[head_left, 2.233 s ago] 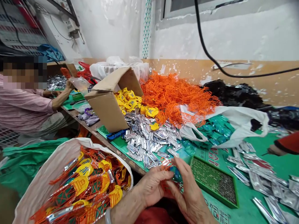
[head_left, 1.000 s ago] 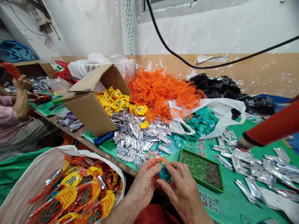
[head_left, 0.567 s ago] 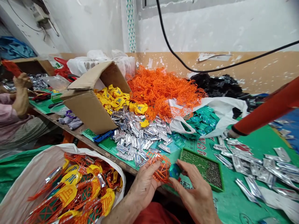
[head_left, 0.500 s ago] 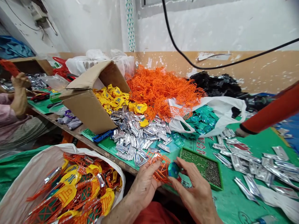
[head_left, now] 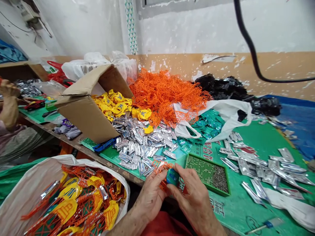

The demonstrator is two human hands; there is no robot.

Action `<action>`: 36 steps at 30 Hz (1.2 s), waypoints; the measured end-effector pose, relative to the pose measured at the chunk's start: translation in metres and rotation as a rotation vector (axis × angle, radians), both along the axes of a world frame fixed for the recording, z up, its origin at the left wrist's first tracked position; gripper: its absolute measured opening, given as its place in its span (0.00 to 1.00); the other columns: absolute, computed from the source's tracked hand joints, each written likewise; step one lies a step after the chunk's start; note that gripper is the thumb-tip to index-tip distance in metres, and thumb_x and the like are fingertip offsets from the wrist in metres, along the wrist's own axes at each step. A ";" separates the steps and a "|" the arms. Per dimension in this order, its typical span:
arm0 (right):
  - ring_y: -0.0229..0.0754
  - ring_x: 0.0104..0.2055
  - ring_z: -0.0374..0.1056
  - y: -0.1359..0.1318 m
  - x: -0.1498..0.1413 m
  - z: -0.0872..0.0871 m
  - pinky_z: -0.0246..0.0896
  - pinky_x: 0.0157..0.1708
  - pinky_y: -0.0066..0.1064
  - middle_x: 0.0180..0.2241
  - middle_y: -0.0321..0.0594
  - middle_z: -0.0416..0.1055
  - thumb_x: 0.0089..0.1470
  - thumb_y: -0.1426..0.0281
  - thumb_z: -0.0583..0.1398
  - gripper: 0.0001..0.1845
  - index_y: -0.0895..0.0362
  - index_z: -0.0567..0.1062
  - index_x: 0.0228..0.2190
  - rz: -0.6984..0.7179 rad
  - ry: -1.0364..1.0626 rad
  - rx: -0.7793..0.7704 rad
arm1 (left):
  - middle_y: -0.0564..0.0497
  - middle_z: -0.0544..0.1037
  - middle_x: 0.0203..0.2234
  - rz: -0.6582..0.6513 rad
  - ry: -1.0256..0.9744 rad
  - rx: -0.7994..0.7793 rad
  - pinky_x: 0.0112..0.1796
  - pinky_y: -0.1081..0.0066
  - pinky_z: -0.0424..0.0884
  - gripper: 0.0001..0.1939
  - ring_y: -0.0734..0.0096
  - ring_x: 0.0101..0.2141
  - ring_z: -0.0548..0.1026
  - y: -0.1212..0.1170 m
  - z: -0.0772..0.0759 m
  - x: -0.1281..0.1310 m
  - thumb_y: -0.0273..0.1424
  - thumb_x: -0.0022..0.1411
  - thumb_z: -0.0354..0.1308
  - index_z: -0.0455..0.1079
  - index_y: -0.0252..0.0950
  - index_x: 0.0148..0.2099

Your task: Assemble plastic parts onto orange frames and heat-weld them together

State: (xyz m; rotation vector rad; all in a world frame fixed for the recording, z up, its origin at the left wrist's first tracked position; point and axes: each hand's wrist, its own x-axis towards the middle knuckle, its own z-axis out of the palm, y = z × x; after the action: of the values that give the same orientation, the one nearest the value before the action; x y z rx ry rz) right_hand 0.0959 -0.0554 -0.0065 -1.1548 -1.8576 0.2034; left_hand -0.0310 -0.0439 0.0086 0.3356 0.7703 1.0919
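My left hand (head_left: 150, 198) grips an orange plastic lattice piece (head_left: 161, 173) low over the table edge. My right hand (head_left: 190, 205) pinches a small teal piece (head_left: 172, 177) between thumb and fingers and presses it against the lattice. Part of the lattice is hidden behind my fingers. Just beyond my right hand lies a green tray (head_left: 206, 173) of tiny grey metal parts. To my left, a white sack (head_left: 73, 160) is full of orange lattices with yellow and silver parts.
Heaped on the green mat (head_left: 246, 209) are silver pieces (head_left: 140, 144), orange lattices (head_left: 167, 95), yellow pieces (head_left: 113, 103), teal packets (head_left: 206, 123) and silver sachets (head_left: 258, 167). A cardboard box (head_left: 86, 114) lies tipped over. A co-worker's hand (head_left: 8, 90) is at far left.
My hands have come closer together, and the teal piece now sits against the orange lattice. The red sleeve at the right has left the view, and the view has shifted slightly.
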 end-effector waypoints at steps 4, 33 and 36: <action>0.47 0.37 0.62 0.000 -0.001 0.001 0.66 0.34 0.40 0.38 0.45 0.72 0.53 0.75 0.61 0.29 0.56 0.61 0.56 -0.034 -0.020 -0.013 | 0.48 0.80 0.35 0.046 -0.037 -0.003 0.32 0.74 0.72 0.11 0.71 0.32 0.74 0.000 -0.004 0.001 0.31 0.51 0.67 0.77 0.34 0.39; 0.47 0.36 0.69 -0.005 -0.004 -0.001 0.69 0.34 0.39 0.44 0.46 0.76 0.56 0.72 0.60 0.38 0.57 0.49 0.63 -0.059 -0.110 0.105 | 0.50 0.78 0.34 -0.060 0.068 0.097 0.39 0.72 0.70 0.14 0.72 0.33 0.73 -0.005 -0.006 0.000 0.21 0.52 0.62 0.75 0.35 0.43; 0.48 0.36 0.70 -0.008 -0.002 -0.002 0.68 0.33 0.41 0.45 0.49 0.75 0.56 0.71 0.60 0.38 0.60 0.50 0.63 -0.070 -0.193 0.139 | 0.51 0.78 0.31 -0.070 0.090 0.136 0.37 0.73 0.69 0.11 0.73 0.32 0.72 -0.006 -0.004 0.002 0.21 0.51 0.62 0.75 0.34 0.39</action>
State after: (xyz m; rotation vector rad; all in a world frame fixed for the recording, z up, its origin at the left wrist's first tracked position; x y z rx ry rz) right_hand 0.0943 -0.0629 -0.0086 -1.1739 -1.9608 -0.0788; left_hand -0.0286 -0.0496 0.0050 0.5255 0.7598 1.0710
